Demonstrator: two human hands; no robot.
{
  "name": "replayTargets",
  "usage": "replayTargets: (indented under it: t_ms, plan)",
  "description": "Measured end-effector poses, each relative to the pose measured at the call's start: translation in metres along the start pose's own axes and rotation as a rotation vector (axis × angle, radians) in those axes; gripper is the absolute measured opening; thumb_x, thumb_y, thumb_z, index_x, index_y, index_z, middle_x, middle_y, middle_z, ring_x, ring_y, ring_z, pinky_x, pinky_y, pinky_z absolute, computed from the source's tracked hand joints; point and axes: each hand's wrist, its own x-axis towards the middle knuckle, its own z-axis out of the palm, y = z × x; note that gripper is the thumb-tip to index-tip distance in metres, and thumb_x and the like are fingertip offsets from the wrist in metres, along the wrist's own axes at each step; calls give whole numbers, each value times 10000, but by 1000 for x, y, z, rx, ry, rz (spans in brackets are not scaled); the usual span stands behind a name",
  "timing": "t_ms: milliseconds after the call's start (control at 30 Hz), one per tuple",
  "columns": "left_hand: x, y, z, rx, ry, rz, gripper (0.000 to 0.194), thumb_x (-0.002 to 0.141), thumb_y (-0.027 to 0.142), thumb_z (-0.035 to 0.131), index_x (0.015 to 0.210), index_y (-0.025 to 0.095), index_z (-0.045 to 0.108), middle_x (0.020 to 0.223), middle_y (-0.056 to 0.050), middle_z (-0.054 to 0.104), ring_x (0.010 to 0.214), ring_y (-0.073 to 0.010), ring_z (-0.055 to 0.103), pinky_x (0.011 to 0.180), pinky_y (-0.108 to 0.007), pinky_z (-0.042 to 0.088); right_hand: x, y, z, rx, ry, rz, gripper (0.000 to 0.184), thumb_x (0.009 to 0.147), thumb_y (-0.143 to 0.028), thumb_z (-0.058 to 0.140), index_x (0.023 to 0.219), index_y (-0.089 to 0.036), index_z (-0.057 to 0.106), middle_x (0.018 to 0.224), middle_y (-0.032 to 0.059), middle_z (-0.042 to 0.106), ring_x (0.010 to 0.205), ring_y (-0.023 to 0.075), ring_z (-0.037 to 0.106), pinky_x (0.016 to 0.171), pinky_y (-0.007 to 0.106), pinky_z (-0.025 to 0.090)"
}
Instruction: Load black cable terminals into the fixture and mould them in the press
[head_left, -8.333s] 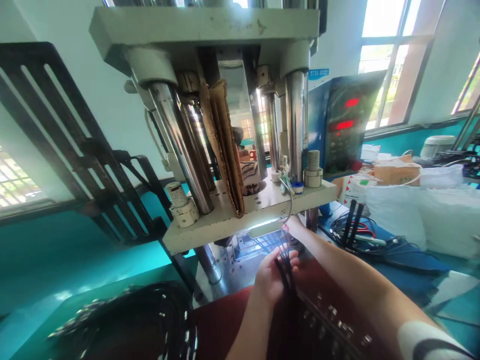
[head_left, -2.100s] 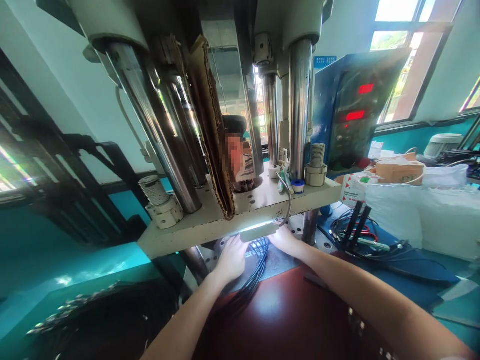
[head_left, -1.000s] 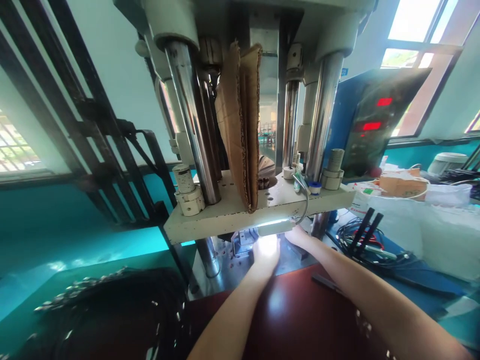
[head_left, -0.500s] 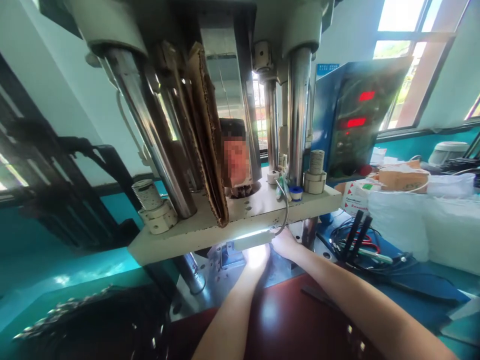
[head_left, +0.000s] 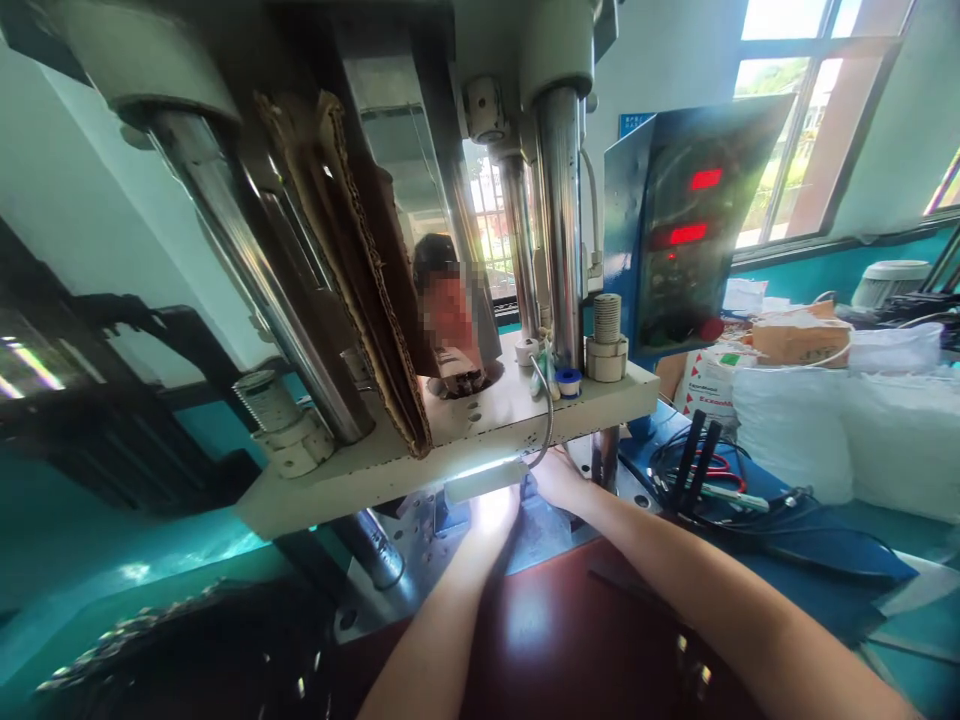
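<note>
landmark: glowing white bar-shaped lamp (head_left: 486,484) | left hand (head_left: 495,510): beneath it | right hand (head_left: 556,480): right of it | both grips: fingers hidden, cannot tell

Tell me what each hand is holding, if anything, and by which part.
Cannot be told: the left hand is partly behind the lamp, the right hand near its end, and any hold is hidden.

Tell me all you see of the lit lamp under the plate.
The lamp is a pale, plastic-looking bar, glowing white along its upper edge. In view it slants, right end higher, under the front of the plate. A curved grey stem meets its right end. The left hand sits just below; contact is unclear.
</note>
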Motion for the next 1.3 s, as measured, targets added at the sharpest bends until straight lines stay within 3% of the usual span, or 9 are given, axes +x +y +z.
replayTargets:
  t_ms: [167,300,567,800,1033,1300]
  plan:
    - [-18,-39,-32,6,-58,134,358,898,307,321,1089,169,591,1027,-88,647,1051,-228,543,953,-383,376,-19,-6,-7,39,8,-217,432,676,-52,472,1096,-120,549,1197,124,548,1156,214,442,987,340,325]
    - [-29,-55,-41,-39,-176,257,388,888,373,361,1182,179,525,1126,-76,613,1047,-200,543,974,-355,356,-20,-10,-3,-15,6,-332,388,735,-101,448,1112,-104,543,1080,142,601,1096,240,491,979,399,332]
    - [-23,-54,-33,-73,-120,297,407,878,388,382,1193,179,534,1155,-93,595,1088,-218,518,985,-385,350,-8,-16,6,-94,-18,-246,426,740,-121,452,1158,-70,518,1191,187,539,1111,265,483,967,409,340]
    - [-12,-56,-22,-190,-173,97,408,850,453,412,1098,191,604,1097,-78,636,1032,-216,566,916,-354,423,-1,-24,7,-151,-108,-225,336,688,-148,515,998,-58,608,1020,203,619,1000,305,541,902,433,379]
    - [-13,-50,-28,-125,-129,162,433,868,462,365,1152,207,569,1153,-77,607,1057,-224,550,940,-358,397,0,-13,4,-117,-98,-206,319,634,-102,528,938,-76,621,1020,173,627,1036,272,529,934,374,370]
    - [-10,-49,-28,-109,-152,145,469,867,501,332,1202,240,532,1223,-52,566,1123,-234,508,955,-353,381,-18,-3,5,-95,-31,-206,460,687,-100,463,1143,-76,517,1185,173,536,1166,259,426,996,441,307]
